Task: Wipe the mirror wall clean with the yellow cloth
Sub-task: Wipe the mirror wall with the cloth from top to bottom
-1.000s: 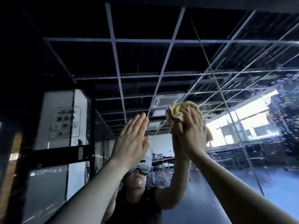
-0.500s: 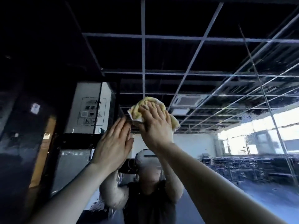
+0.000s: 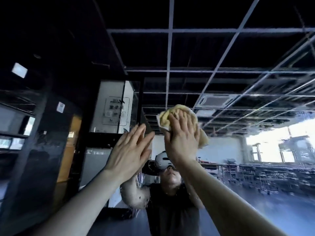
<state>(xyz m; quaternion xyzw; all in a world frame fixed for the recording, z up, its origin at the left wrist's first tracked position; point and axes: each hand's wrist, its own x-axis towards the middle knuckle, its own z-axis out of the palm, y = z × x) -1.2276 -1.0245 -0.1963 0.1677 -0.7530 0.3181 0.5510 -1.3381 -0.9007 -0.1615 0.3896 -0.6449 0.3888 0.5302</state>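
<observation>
1. High on the mirror wall (image 3: 221, 167), above head height, the yellow cloth (image 3: 172, 116) is bunched into a soft wad and pressed flat to the glass beneath the right hand (image 3: 183, 138).
2. By the look of it the cloth is light, limp and easily squashed; it will take whatever shape the palm gives it, and a loose corner hangs out past the hand on the right side. The best hold is probably over the middle of the wad, palm on top, so that no edge trails.
3. The glass is hard and smooth, likely slippery under the cloth; water drops or smears show low on it, so there is more to wipe.
4. The right grip is a spread palm with fingers curled over the top of the cloth, holding it against the mirror rather than pinching it.
5. The right arm reaches up and forward, nearly straight, wrist bent back.
6. The left hand (image 3: 131, 150) is raised just beside it, fingers extended and together, holding nothing; whether it touches the glass I cannot tell.
</observation>
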